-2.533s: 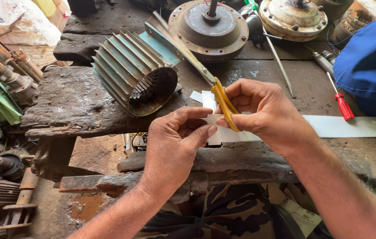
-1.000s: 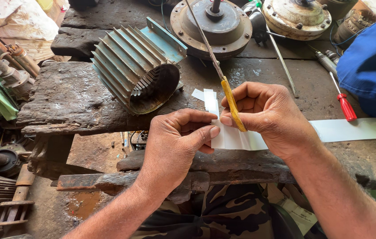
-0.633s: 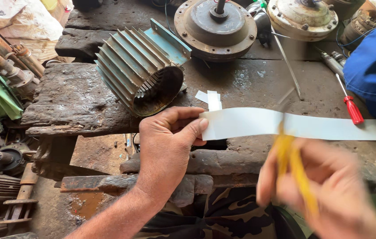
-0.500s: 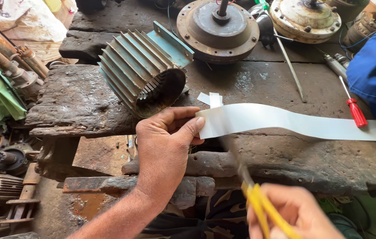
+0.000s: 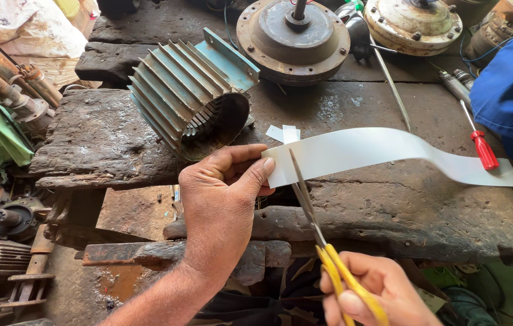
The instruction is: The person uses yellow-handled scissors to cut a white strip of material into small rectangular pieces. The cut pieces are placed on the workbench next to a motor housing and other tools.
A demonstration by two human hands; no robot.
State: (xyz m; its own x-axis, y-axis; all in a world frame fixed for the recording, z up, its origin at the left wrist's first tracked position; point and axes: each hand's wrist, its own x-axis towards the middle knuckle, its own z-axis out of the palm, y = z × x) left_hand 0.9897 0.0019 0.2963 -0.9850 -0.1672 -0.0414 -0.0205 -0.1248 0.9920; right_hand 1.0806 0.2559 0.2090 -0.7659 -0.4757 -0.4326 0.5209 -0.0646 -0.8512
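Nearest me, my right hand point(image 5: 383, 296) gripped yellow-handled scissors point(image 5: 319, 232), blades across a white paper strip point(image 5: 383, 154). My left hand point(image 5: 223, 202) pinched the strip's near end between thumb and fingers. The strip looked thin, light and floppy, best held close to the cut. Beyond lay the wooden bench point(image 5: 105, 136) and a finned motor housing point(image 5: 190, 90).

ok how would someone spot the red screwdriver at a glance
Look at the right end of the dark worn workbench, next to the blue cloth. The screwdriver lies by the far end of the white strip, the only tool with a red handle.
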